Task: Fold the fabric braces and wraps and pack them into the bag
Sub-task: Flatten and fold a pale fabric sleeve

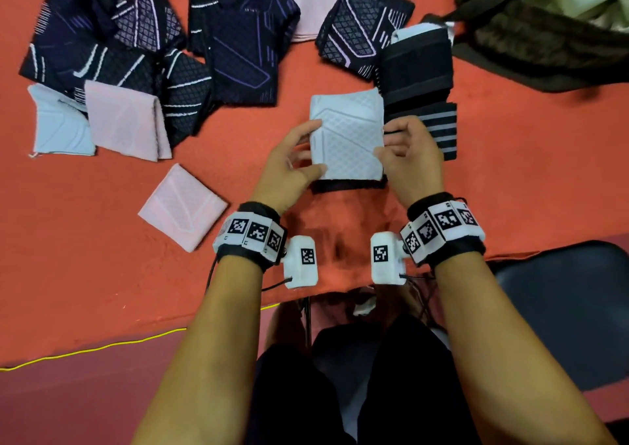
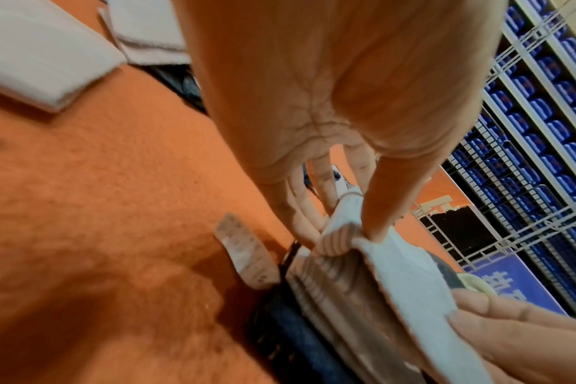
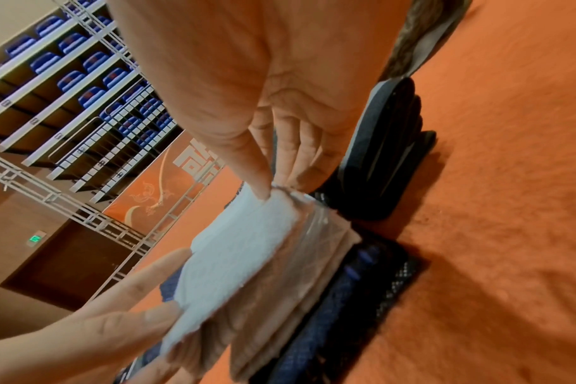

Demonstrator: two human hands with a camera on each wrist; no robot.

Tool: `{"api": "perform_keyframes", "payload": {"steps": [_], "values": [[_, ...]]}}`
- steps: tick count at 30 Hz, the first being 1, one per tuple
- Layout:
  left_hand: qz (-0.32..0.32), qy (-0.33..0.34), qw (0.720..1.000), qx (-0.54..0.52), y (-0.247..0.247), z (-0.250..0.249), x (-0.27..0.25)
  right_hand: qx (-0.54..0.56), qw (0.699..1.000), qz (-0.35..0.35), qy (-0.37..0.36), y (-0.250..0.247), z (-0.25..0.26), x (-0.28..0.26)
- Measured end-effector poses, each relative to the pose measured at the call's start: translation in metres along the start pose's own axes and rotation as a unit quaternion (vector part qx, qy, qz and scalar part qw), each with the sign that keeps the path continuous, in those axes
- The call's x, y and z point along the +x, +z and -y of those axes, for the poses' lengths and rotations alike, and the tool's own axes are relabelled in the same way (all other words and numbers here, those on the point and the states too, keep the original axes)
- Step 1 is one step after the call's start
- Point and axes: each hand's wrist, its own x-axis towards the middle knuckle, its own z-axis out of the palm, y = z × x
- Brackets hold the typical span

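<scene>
A folded white quilted brace [image 1: 347, 138] tops a small stack of folded pieces, with a dark brace [image 1: 347, 186] at the bottom showing along the near edge. My left hand [image 1: 296, 162] pinches the stack's left side, thumb on top and fingers underneath [image 2: 372, 228]. My right hand [image 1: 405, 158] pinches its right side the same way [image 3: 263, 192]. The wrist views show several pale layers [image 2: 339, 283] between the white top [image 3: 240, 257] and the dark bottom piece [image 3: 346, 298]. A folded black wrap [image 1: 417, 70] and a striped one [image 1: 439, 128] lie just right of the stack.
Dark patterned braces [image 1: 235, 46] and pink and white folded ones [image 1: 126, 121] are spread over the orange cloth [image 1: 85, 240] at the left and back. A pink folded piece [image 1: 182, 206] lies near left. A brown bag [image 1: 544, 42] sits at the back right, a dark chair [image 1: 561, 308] at the right.
</scene>
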Motion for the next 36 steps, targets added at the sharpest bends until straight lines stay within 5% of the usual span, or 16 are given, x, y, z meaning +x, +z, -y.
{"api": "perform_keyframes", "payload": {"steps": [6, 14, 22, 29, 36], "values": [[-0.008, 0.013, 0.996, 0.083, 0.012, 0.013, 0.011, -0.101, 0.994, 0.013, -0.049, -0.004, -0.009, 0.002], [-0.011, -0.003, 0.995, 0.101, 0.001, 0.019, 0.005, -0.062, 0.992, 0.043, -0.097, 0.019, 0.002, -0.008], [-0.142, -0.051, 0.986, 0.069, -0.068, 0.043, -0.033, -0.069, 0.985, 0.135, -0.088, 0.073, 0.025, -0.025], [-0.296, -0.087, 0.947, 0.089, -0.147, 0.069, -0.072, -0.181, 0.933, 0.288, -0.122, 0.147, 0.047, -0.047], [-0.382, -0.183, 0.897, 0.129, -0.181, 0.095, -0.101, -0.213, 0.886, 0.401, -0.099, 0.198, 0.051, -0.063]]}}
